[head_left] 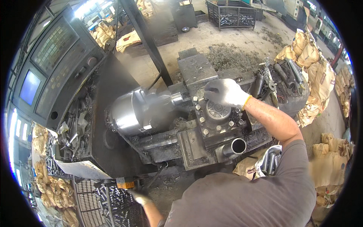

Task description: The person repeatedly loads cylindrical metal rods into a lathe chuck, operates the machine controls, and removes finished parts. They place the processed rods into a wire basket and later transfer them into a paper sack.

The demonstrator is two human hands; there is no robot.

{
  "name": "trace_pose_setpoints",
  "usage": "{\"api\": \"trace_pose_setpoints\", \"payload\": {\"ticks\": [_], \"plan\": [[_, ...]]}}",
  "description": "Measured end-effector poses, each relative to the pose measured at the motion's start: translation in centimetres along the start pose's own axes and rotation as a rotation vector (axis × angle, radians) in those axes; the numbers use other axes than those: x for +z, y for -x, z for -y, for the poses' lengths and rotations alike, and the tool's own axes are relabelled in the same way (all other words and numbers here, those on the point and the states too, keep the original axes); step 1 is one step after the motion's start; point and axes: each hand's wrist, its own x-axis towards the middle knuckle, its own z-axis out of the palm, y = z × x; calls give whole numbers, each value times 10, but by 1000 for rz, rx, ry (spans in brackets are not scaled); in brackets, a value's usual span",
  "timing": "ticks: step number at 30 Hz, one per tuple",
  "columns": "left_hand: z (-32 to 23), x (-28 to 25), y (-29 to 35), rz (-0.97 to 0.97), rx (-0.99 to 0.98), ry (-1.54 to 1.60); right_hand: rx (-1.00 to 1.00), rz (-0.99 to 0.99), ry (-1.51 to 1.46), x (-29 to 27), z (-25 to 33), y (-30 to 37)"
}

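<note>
My right hand (228,93), in a white glove with dark, soiled fingertips, is over the square tool post (218,110) of a lathe. Its fingers are curled together, and whatever they may hold is hidden. To its left is a short shiny metal cylinder (176,98), in line with the big steel chuck (130,111). Low in the view, my left hand (140,198), also gloved, is beside an orange block (125,184) under the machine's front edge. Blur and the low angle hide its fingers. A hollow steel tube (238,146) sticks out from the tool post's near side.
Crates of small metal parts (113,200) stand at lower left. The control panel (31,87) rises at left. Loose tools and bars (270,81) lie on the machine's right end, near stacked tan sacks (315,75). Metal shavings (234,58) cover the floor behind.
</note>
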Motion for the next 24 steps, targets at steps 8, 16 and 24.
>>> {"api": "trace_pose_setpoints", "payload": {"ticks": [8,16,24], "plan": [[-87,374,90,378,1510,-1313,-1,419,44,-15,-10,-80],[-184,449,82,804,1709,-1280,-66,1053,175,30,3,-155],[-173,460,66,756,1681,-1058,86,1423,-116,131,-41,-191]]}}
